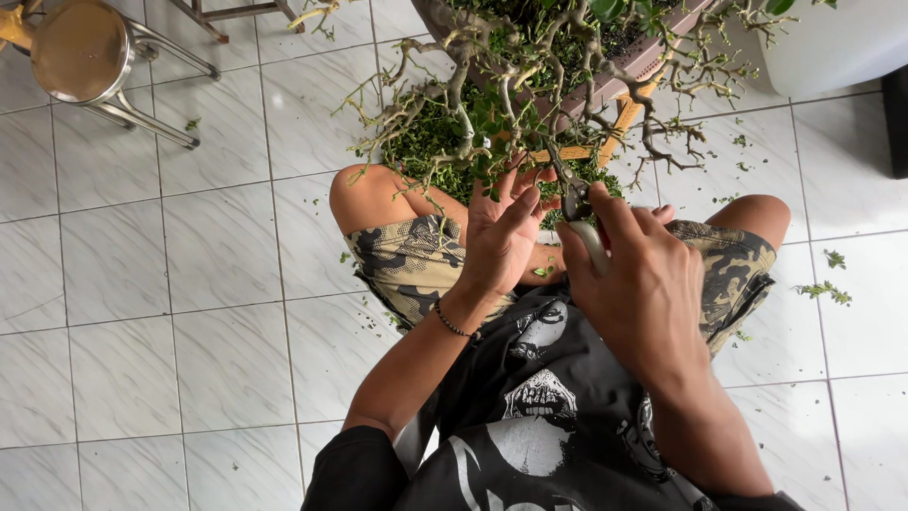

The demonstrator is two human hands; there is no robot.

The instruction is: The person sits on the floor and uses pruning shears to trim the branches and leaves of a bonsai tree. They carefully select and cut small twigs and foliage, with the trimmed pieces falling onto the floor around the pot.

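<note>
the right hand (643,284) has its grip pressed around pruning shears (579,210), blades up among the twigs of a small potted tree (530,85) above the knees. the left hand (501,237), fingers spread, touches the low branches. green clippings (823,289) lie on the tiled floor (170,265).

Glossy tile floor (170,246), shiny metal stool (80,47), camouflage cloth shorts (407,260).

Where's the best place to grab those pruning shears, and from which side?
Grip the pruning shears by the pale handles, coming from the body side, as the right hand does. The dark blades point away into the twisted branches, so the handles are the only clear end.
</note>
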